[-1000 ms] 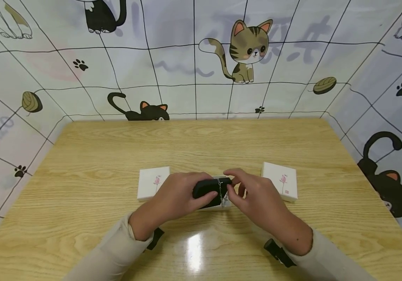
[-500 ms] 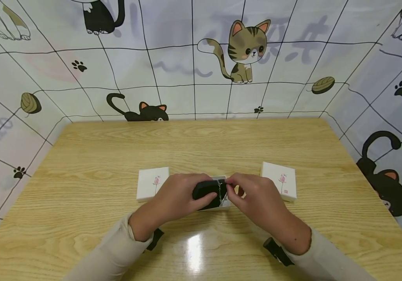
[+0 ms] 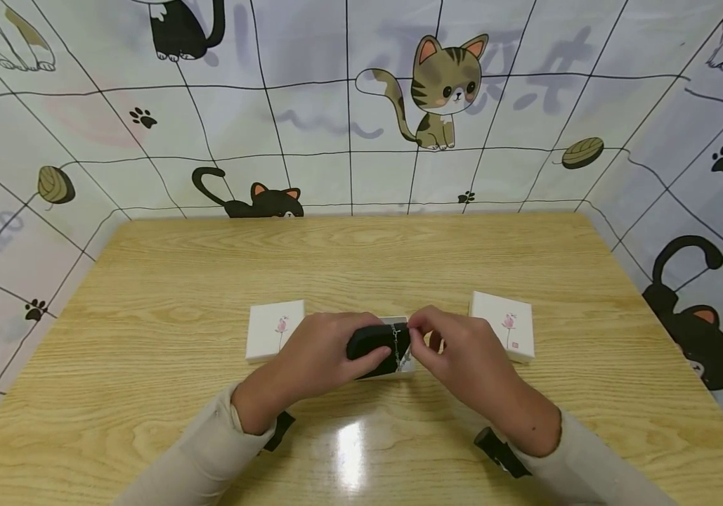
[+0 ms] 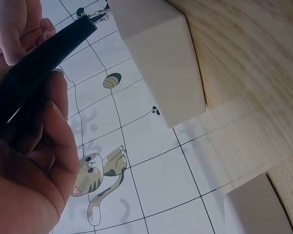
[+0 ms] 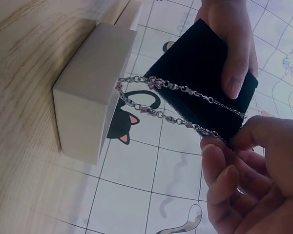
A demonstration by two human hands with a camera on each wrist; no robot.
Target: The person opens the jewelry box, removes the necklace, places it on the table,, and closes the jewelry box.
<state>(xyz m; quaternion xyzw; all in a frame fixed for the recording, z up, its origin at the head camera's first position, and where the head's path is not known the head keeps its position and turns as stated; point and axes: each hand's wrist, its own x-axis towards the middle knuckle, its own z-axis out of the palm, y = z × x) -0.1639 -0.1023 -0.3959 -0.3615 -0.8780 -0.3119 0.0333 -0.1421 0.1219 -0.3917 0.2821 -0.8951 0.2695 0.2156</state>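
Observation:
My left hand [image 3: 317,355] holds a black velvety jewellery pad [image 3: 367,341] tilted above a white box [image 5: 83,122], thumb on its near face. A silver bracelet [image 5: 185,90] with pink flower charms runs across the pad, and its loop hangs down toward the box. My right hand [image 3: 465,355] pinches the thin chain end of the bracelet between thumb and forefinger at the pad's right edge. In the left wrist view the pad [image 4: 44,58] appears edge-on, with part of the bracelet [image 4: 98,18] beyond its tip. The box's inside is mostly hidden by the pad and hands.
Two white lids or boxes with a pink flower print lie on the wooden table [image 3: 348,260], a left one [image 3: 266,334] partly behind my left hand and a right one [image 3: 503,327] beyond my right hand. A cat-patterned cloth [image 3: 310,140] surrounds the table.
The right fingers have closed in on the chain at the pad's edge, moving left and then slightly back right. My left hand and the pad have barely moved.

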